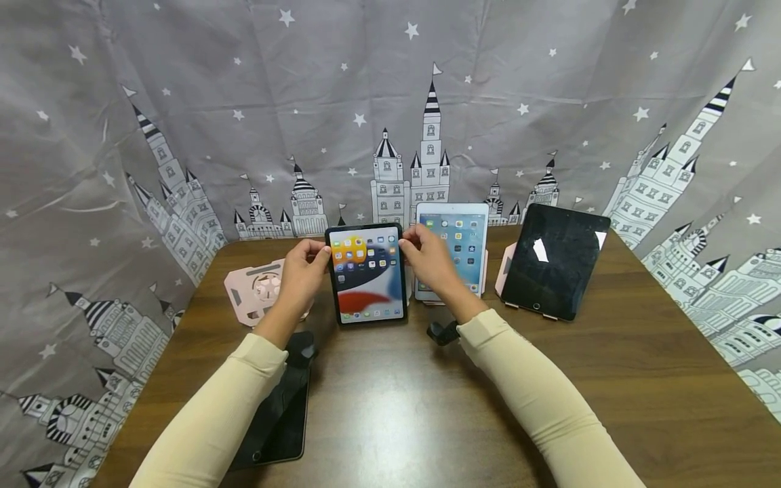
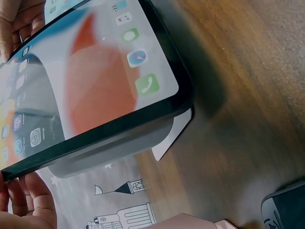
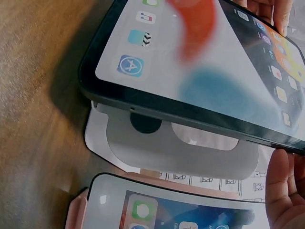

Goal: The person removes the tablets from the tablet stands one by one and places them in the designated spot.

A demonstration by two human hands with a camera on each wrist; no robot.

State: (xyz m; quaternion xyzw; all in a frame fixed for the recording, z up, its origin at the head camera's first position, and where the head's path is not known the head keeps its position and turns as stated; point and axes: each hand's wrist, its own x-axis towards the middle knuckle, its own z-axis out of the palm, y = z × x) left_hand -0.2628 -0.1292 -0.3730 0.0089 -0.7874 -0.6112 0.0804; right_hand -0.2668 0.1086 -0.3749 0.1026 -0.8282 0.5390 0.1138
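Note:
Both hands grip a black-framed tablet (image 1: 369, 274) with a lit home screen, one at each long side near its upper half. In the head view the left hand (image 1: 303, 272) pinches the left edge, while the right hand (image 1: 430, 257) pinches the right edge. Behind the tablet, the right wrist view shows a light grey stand (image 3: 181, 155) with cut-out holes. The tablet's lower end sits close in front of this stand's base. A white tablet (image 1: 453, 251), also lit, leans on a pink stand just right of the right hand.
At the right, a dark-screened tablet (image 1: 556, 262) leans on another pink stand (image 1: 506, 271). A pink stand (image 1: 253, 288) without a tablet is at the left. Another black tablet (image 1: 277, 417) lies flat beneath the left forearm. The curtain (image 1: 342, 81) hangs behind the wooden table (image 1: 378, 407).

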